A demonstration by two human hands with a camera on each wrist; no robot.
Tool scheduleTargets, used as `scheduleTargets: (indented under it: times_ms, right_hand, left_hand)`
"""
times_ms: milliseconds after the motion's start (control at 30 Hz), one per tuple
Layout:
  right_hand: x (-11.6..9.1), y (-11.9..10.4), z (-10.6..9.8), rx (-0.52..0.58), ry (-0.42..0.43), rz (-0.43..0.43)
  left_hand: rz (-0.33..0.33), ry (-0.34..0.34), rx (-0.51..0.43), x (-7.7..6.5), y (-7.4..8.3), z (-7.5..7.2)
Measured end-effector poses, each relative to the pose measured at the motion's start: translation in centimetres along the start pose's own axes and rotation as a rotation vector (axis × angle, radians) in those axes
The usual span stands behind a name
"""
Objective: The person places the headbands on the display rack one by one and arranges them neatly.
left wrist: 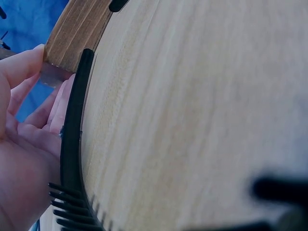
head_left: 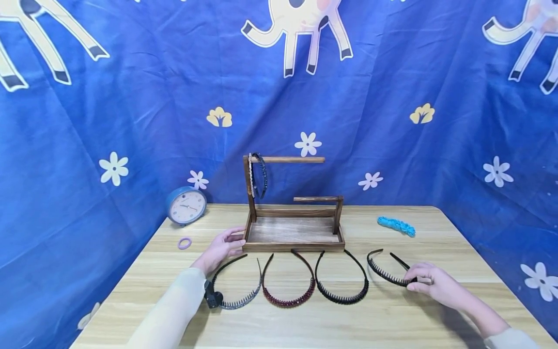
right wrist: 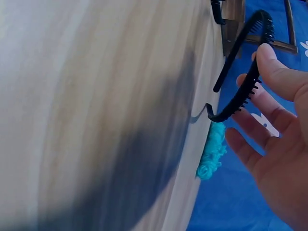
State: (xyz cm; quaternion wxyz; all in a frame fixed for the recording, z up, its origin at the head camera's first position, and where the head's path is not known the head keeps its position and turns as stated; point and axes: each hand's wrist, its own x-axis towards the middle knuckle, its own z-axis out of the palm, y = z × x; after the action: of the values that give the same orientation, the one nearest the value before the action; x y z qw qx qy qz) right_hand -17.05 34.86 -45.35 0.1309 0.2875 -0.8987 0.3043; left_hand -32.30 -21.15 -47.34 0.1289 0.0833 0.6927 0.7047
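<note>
My right hand (head_left: 429, 281) pinches a black toothed headband (right wrist: 248, 89) between thumb and fingers, tilted with one end toward the table. My left hand (head_left: 224, 249) grips the front left corner of a brown wooden stand (head_left: 296, 246), thumb on one side and fingers on the other. A white beaded headband (head_left: 250, 177) and a dark blue headband (head_left: 263, 177) hang from its upper bar. In front of the stand lie a grey toothed headband (head_left: 240, 304), a dark red headband (head_left: 289, 303) and another black headband (head_left: 344, 299).
A blue round clock (head_left: 187, 206) stands at the back left, with a purple ring (head_left: 184, 243) near it. Toward the back right lies a turquoise scrunched hair band (head_left: 396, 226). A blue patterned curtain (head_left: 370, 145) hangs behind the table (head_left: 322, 329).
</note>
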Motion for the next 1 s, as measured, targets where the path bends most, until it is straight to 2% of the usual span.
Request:
scheduleTargets:
  times_ms: [267, 433, 667, 867, 1000]
  right_hand:
    - [0.6, -0.9, -0.8, 0.114, -0.02, 0.175]
    - [0.9, -1.2, -0.8, 0.132, -0.003, 0.264]
    - [1.7, -1.2, -0.1, 0.17, 0.142, 0.274]
    - [2.0, -1.3, -0.1, 0.278, 0.176, 0.327]
    - [2.5, -1.7, -0.4, 0.319, 0.189, 0.362]
  left_hand:
    - [0.005, -0.014, 0.005, -0.1, 0.0, 0.1]
    - [0.011, -0.013, 0.011, -0.1, -0.1, 0.0]
    - [0.012, -0.015, 0.003, -0.2, 0.3, 0.0]
    - [-0.007, -0.03, 0.004, -0.7, 0.8, 0.3]
    - [0.007, -0.022, 0.009, -0.3, -0.1, -0.1]
